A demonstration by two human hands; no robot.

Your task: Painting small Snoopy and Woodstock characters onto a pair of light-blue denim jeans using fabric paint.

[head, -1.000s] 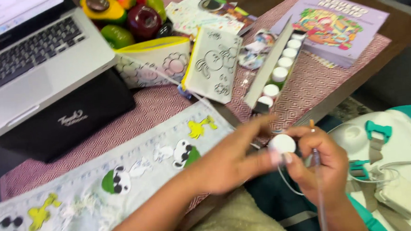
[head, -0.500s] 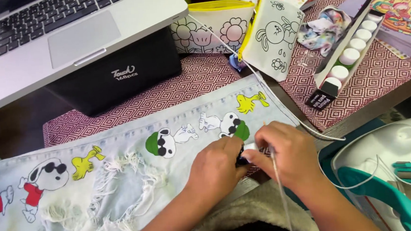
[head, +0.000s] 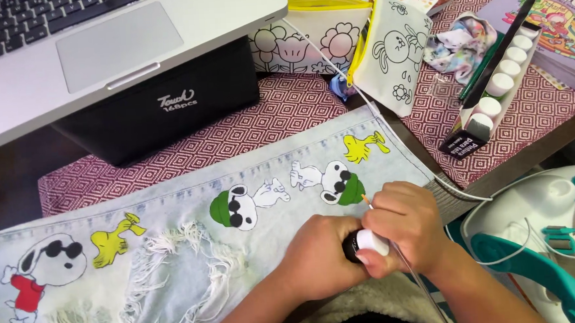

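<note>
My left hand (head: 320,256) grips a small dark paint pot (head: 352,245) low over the near edge of the denim. My right hand (head: 404,227) pinches the pot's white lid (head: 372,241) and also carries a thin paintbrush (head: 399,254) whose tip points up to the left. Under both hands lies light ripped denim (head: 174,261) painted with cartoon dogs and yellow birds. One dog with a green hat (head: 337,180) sits just above my right hand.
A long box of white-capped paint pots (head: 495,82) lies at the right on a red patterned mat (head: 285,115). A laptop (head: 114,39) rests on a black case (head: 164,109). Two colouring pouches (head: 394,48), a rag, a colouring book (head: 558,18) and a white-teal seat (head: 544,232) surround me.
The view shifted from the table's far side down to the denim. My hands moved from right of the table edge onto the denim's near edge, still together on the pot and lid.
</note>
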